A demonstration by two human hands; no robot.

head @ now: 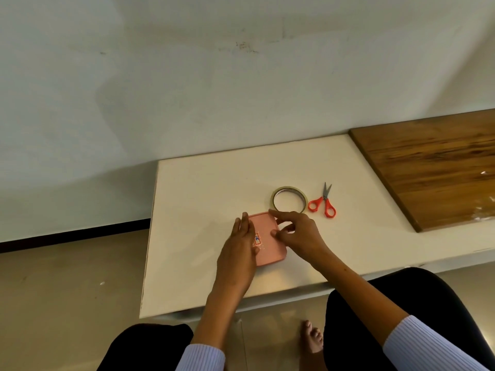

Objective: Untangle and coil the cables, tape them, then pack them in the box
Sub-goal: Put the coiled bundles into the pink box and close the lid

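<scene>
head view looks down on a pink box [269, 243] with its lid on, lying flat on the white counter [198, 199], and both hands are on it. left hand [238, 253] lies along the box's left edge, fingers straight and flat against the lid, palm pressing down, so that grip is wide and holding nothing. right hand [297, 234] comes in over the box's right side, forefinger stretched to the far corner, thumb and the other fingers bent down onto the lid; whether that grip pinches the rim or only presses on it, i cannot tell. a small white label with a red border [257, 239] shows on the lid between the two hands. just beyond the box, touching distance from the right forefinger, sits a roll of clear tape [276, 194], lying flat. right of the tape, close beside it, orange-handled scissors [324, 201] lie with blades closed, tips pointing away from the box. farther right of the box, a dark wooden board [434, 167] covers the counter. below the box, pale ribbed sleeves [426, 346] and dark trousers, and a bare foot [312, 338] on the floor.
</scene>
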